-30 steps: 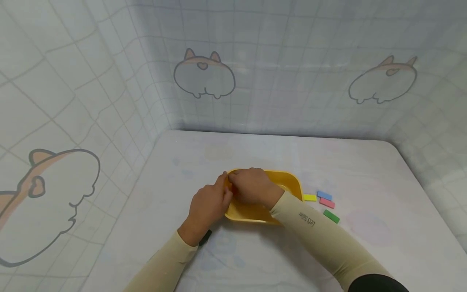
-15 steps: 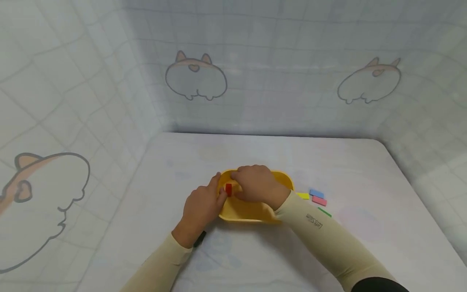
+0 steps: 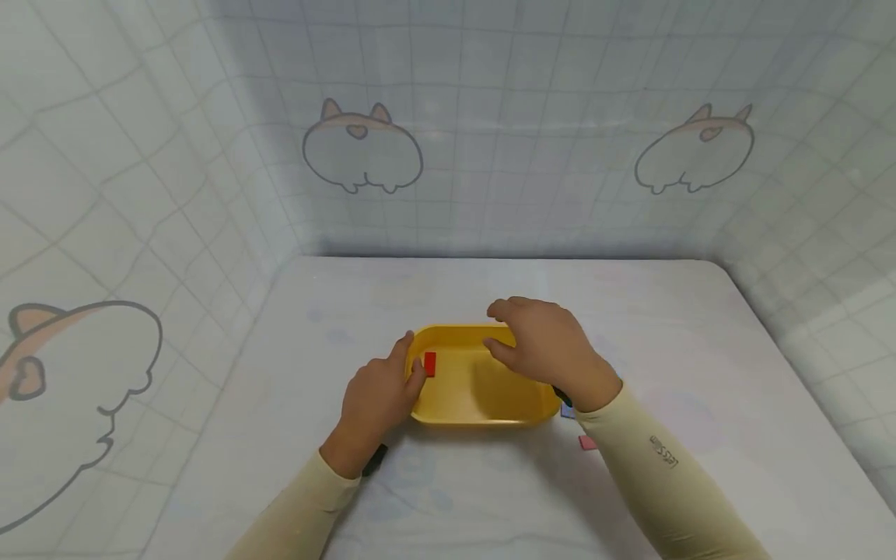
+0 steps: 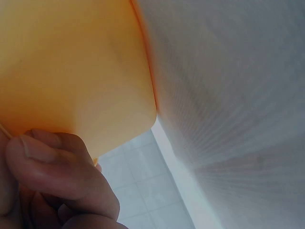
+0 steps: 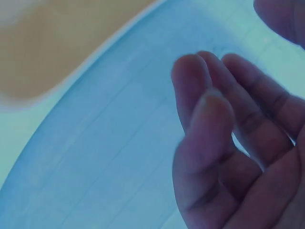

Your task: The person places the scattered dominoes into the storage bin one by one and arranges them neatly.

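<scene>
A yellow plastic tray (image 3: 490, 424) stands on the table, with a small red block (image 3: 430, 364) lying inside near its left end. My left hand (image 3: 378, 393) holds the tray's left rim, its thumb over the inner side. In the left wrist view, curled fingers (image 4: 62, 167) sit against the tray's outer wall (image 4: 81, 71). Above the right part of the tray hovers my right hand (image 3: 546, 342), fingers loosely bent and thumb apart, holding nothing. Partly hidden by the right wrist are a blue block (image 3: 568, 410) and a pink block (image 3: 588, 442).
A white patterned cloth covers the table (image 3: 476, 498). Grey-white sheeting with grid lines and cartoon animals (image 3: 362, 152) hangs at the back and both sides. A dark wrist device (image 3: 374, 460) shows under the left wrist.
My right hand has let go of the red block inside the tray, then risen and moved right. The blue and pink blocks now lie nearer the front; the yellow and green ones are out of sight.
</scene>
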A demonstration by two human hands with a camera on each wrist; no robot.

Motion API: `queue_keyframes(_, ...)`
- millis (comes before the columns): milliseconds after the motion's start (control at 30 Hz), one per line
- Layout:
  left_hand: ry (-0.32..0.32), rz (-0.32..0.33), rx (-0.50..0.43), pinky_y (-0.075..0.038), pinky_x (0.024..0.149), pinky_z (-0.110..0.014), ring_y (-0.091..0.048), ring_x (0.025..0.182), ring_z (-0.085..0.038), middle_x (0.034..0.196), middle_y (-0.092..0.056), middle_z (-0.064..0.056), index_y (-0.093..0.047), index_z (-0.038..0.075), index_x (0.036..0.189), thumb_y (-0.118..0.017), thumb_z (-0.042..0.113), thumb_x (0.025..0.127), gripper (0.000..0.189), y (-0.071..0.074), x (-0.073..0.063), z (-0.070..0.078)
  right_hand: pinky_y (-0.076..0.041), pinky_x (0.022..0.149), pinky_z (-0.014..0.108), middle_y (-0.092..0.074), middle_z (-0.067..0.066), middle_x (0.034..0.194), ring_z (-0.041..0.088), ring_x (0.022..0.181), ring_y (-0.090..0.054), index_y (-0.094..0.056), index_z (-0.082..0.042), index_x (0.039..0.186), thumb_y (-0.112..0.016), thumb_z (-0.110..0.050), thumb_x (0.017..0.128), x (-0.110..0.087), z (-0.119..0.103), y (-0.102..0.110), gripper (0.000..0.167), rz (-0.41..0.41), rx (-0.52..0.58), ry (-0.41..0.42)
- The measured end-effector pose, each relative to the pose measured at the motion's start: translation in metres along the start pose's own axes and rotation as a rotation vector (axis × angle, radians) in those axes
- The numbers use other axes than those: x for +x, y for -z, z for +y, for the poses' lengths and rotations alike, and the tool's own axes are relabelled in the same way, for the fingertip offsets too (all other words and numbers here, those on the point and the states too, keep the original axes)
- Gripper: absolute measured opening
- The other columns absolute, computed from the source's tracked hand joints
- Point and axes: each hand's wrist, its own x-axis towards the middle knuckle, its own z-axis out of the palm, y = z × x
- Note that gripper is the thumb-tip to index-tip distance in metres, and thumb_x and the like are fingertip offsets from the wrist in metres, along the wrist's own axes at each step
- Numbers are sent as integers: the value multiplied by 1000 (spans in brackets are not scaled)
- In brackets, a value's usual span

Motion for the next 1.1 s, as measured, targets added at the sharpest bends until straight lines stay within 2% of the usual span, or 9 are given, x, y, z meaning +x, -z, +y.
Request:
queue_keyframes(100, 6, -5, -4, -35, 39, -32, -37, 41, -19, 52, -42, 0, -51, 7, 154, -52, 38, 105, 58, -2, -1, 2, -57, 65, 38, -75, 0, 110, 16, 81, -69, -73, -13, 120, -78, -38, 94, -19, 19, 6, 37, 87, 33, -50)
queue_keyframes(200, 15, -9, 4, -35, 39, -32, -37, 41, -19, 52, -42, 0, -51, 8, 154, -51, 40, 105, 58, -3, -2, 2, -55, 60, 37, -76, 0, 106, 15, 74, -67, -73, -12, 119, -76, -37, 94, -37, 40, 9, 35, 147, 61, -140)
queue_keyframes(400, -13, 23, 19, -29, 38, -32, -33, 39, -17, 49, -40, 0, -51, 8, 154, -54, 37, 105, 57, -4, -4, -1, -55, 60, 40, -77, 3, 102, 19, 75, -69, -73, -10, 117, -75, -34, 95, -65, 77, 8, 33, 158, 98, -323)
queue_keyframes(500, -14, 30, 13, -29, 38, -31, -33, 38, -17, 49, -40, 1, -51, 8, 153, -57, 36, 105, 56, -3, -5, 0, -56, 64, 44, -77, 8, 104, 23, 79, -69, -72, -8, 117, -75, -34, 95, -73, 88, 7, 34, 117, 120, -387)
queue_keyframes(700, 0, 25, -6, -29, 39, -31, -32, 39, -17, 50, -39, 1, -51, 7, 154, -57, 36, 105, 57, -5, -5, 3, -58, 72, 47, -75, 14, 112, 27, 85, -67, -69, -8, 124, -77, -39, 94, -76, 105, 4, 43, -54, 132, -496)
queue_keyframes(900, 25, 10, -1, -31, 39, -32, -34, 39, -18, 50, -39, 1, -50, 8, 154, -55, 38, 105, 58, -5, -6, 3, -58, 69, 44, -74, 9, 106, 25, 84, -66, -67, -9, 127, -83, -37, 89, -73, 110, -5, 50, -174, 150, -493)
queue_keyframes(1100, 0, 16, 4, -31, 39, -31, -34, 39, -17, 50, -39, 1, -50, 7, 154, -55, 38, 105, 58, -4, -4, 3, -53, 61, 37, -70, 2, 90, 20, 71, -61, -68, -9, 126, -84, -41, 86, -72, 109, -17, 54, -247, 163, -501)
